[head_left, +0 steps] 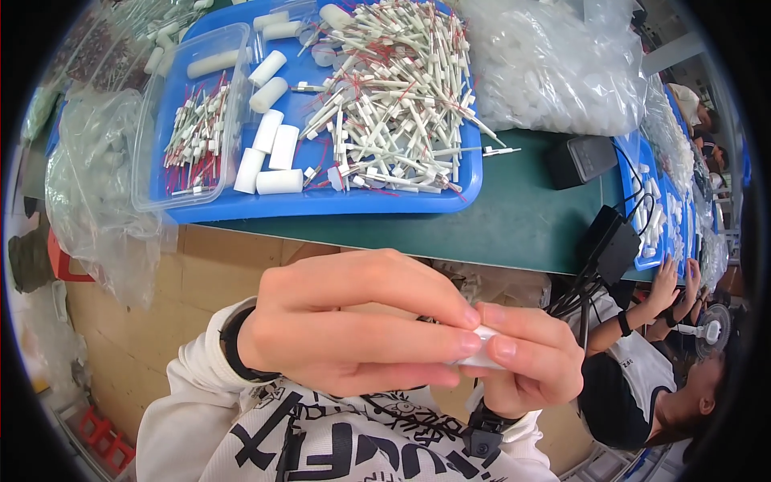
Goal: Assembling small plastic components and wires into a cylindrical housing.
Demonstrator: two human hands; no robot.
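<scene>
In front of my chest, my left hand [345, 321] and my right hand [536, 357] meet fingertip to fingertip. Both pinch a small white plastic piece [482, 353], mostly covered by the fingers, so its full shape is hidden. Beyond them, a blue tray [321, 210] rests on the table. It bears a large heap of thin white sticks with red wires [401, 104] and several white cylinders [283, 147], some standing, some lying. At its left side sits a clear plastic box [233, 120] with more of the wired sticks and one long white cylinder.
A clear bag of white parts [554, 72] lies behind on the green table [514, 225]. Black boxes with cables [606, 241] stand at the table's right. Another plastic bag [104, 185] hangs at left. A co-worker [642, 377] sits at right, hands at another blue tray [646, 261].
</scene>
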